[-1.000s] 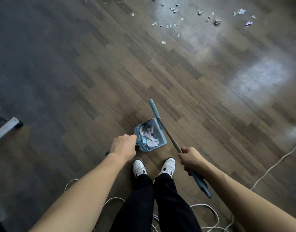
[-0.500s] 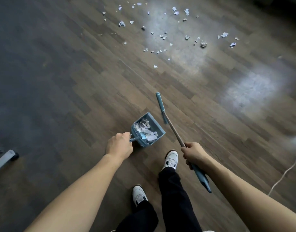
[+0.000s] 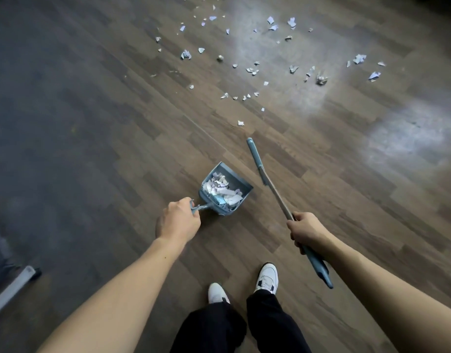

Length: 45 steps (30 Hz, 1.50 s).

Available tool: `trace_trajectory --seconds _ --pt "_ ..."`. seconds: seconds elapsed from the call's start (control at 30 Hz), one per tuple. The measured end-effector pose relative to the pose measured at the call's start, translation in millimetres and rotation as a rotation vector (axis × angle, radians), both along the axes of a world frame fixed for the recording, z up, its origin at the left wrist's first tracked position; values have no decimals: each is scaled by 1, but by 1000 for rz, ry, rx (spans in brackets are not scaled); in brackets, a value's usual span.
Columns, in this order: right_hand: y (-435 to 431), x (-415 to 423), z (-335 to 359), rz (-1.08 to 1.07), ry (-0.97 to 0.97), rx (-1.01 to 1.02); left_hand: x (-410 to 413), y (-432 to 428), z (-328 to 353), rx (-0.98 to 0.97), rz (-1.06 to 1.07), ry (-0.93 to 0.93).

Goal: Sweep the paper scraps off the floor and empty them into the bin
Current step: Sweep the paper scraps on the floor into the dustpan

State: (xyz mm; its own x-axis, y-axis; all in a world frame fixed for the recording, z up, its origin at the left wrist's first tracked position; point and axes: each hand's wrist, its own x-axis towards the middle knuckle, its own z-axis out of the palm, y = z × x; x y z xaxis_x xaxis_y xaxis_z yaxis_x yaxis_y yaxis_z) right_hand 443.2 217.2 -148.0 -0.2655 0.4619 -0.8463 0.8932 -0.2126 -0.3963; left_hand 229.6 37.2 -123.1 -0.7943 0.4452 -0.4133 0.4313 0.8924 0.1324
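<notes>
My left hand (image 3: 178, 220) grips the handle of a blue dustpan (image 3: 225, 190) that hangs above the floor with a heap of paper scraps inside. My right hand (image 3: 306, 229) grips the long handle of a blue broom (image 3: 269, 182); its narrow head points forward, off the floor. Several paper scraps (image 3: 252, 70) lie scattered on the wooden floor ahead, the nearest scrap (image 3: 241, 123) just beyond the broom head. No bin is in view.
My two feet in white shoes (image 3: 266, 277) stand on the wooden floor below the hands. A grey metal leg with a dark foot (image 3: 14, 289) juts in at the lower left edge. A bright glare patch (image 3: 407, 138) lies on the floor to the right.
I have walked forward toward the scattered scraps; they appear closer and lower in view. Dustpan and broom travelled along in my hands. The white cable near my feet has dropped out of view.
</notes>
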Motion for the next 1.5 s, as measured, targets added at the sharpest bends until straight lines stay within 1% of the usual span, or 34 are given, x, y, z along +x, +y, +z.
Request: trace_trajectory --seconds 0.17,0.33,0.4,0.43,0.47,0.6,0.77,1.13,1.27,1.5 --pt "46 -51 -7 24 -9 26 -43 45 -6 23 6 24" --pt "82 -110 -19 69 -53 43 -100 89 -21 40 15 -11" --pt "93 -138 -17 53 -84 49 -128 103 -21 50 17 -41" --pt "111 -180 -17 72 -105 66 -173 122 -21 68 23 -52" --pt "112 -183 -15 69 -120 68 -177 124 -20 71 22 -82" --pt "117 -195 -11 75 -139 54 -189 136 -19 59 -30 -88" --pt "145 -239 -11 75 -144 76 -232 168 -24 58 -42 -88" --pt "222 -292 -34 285 -204 133 -260 238 -43 -3 -50 -61" --pt "248 -308 -47 332 -236 113 -262 261 -46 -23 -36 -44" --pt "271 -317 -67 434 -258 90 -271 275 -49 -61 -16 -26"
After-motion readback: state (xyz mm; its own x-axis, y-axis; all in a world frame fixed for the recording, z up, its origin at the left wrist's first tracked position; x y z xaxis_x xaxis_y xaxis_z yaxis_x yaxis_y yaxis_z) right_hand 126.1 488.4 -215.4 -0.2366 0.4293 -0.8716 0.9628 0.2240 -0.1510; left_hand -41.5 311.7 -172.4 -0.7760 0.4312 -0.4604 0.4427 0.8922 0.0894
